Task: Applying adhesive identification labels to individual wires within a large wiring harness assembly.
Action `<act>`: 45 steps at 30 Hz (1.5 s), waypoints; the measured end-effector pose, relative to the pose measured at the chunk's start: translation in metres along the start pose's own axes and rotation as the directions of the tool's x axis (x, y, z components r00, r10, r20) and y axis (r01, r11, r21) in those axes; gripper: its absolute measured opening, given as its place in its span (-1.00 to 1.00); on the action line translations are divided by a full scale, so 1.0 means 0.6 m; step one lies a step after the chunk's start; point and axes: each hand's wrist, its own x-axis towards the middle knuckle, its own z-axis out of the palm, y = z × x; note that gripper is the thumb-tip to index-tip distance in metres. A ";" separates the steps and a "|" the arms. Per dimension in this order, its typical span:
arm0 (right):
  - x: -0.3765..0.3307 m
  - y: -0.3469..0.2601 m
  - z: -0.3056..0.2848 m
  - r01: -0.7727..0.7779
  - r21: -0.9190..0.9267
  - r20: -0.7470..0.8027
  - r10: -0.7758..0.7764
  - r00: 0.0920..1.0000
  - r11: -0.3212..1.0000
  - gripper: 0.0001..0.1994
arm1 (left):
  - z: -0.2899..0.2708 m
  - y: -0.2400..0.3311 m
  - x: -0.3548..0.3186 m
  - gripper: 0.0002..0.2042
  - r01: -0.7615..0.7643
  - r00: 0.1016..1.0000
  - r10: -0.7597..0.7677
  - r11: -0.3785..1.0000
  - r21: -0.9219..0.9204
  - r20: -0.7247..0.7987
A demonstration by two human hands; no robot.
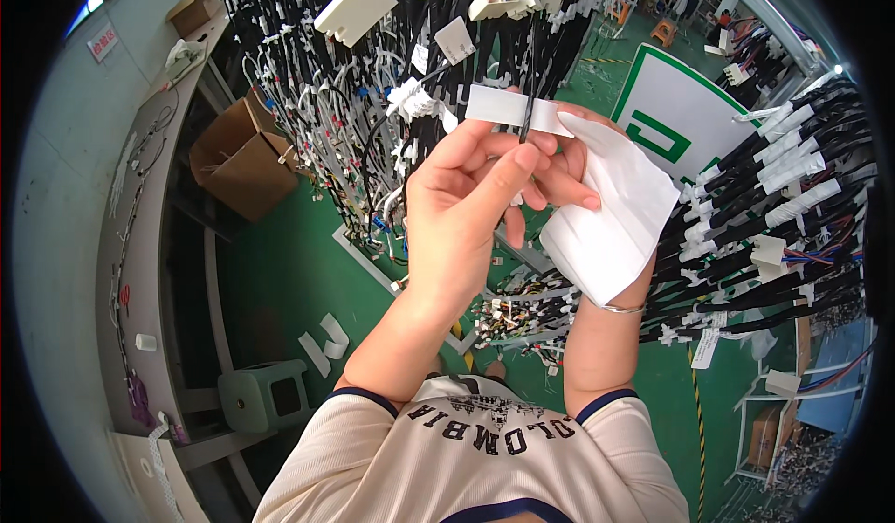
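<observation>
A thin black cable (530,89) hangs down in front of me, with a white label strip (499,106) lying across behind it. My left hand (461,201) is closed, thumb and fingers pinched at the cable's lower part, just below the strip. Close beside it, my right hand (567,164) grips a curled sheet of white label paper (620,211) that drapes over its palm and wrist. The strip's right end meets the upper edge of this sheet. Fingers of both hands overlap, so their exact contact with the cable is partly hidden.
Dense black wire harnesses (373,141) with white connectors hang ahead, and more bundles (774,187) hang at right. A white sign with a green border (685,103) stands behind. Left are a long bench (144,290), a cardboard box (242,159), and a green stool (264,397). Paper strips (326,341) lie on the floor.
</observation>
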 end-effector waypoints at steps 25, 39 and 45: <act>-0.014 -0.036 0.086 -0.168 -0.471 -0.314 0.013 0.949 0.866 -0.74 | -0.008 -0.029 0.009 -0.45 -0.492 0.758 0.585 0.221 0.842 0.289; -0.006 -0.030 0.093 -0.067 -0.629 -0.244 -0.115 0.963 0.774 -0.75 | -0.011 -0.059 0.032 -0.37 -0.530 0.611 0.691 -0.006 0.848 0.387; -0.005 -0.035 0.102 -0.083 -0.598 -0.273 -0.105 0.956 0.798 -0.76 | -0.008 -0.065 0.031 -0.39 -0.473 0.645 0.670 -0.026 0.880 0.367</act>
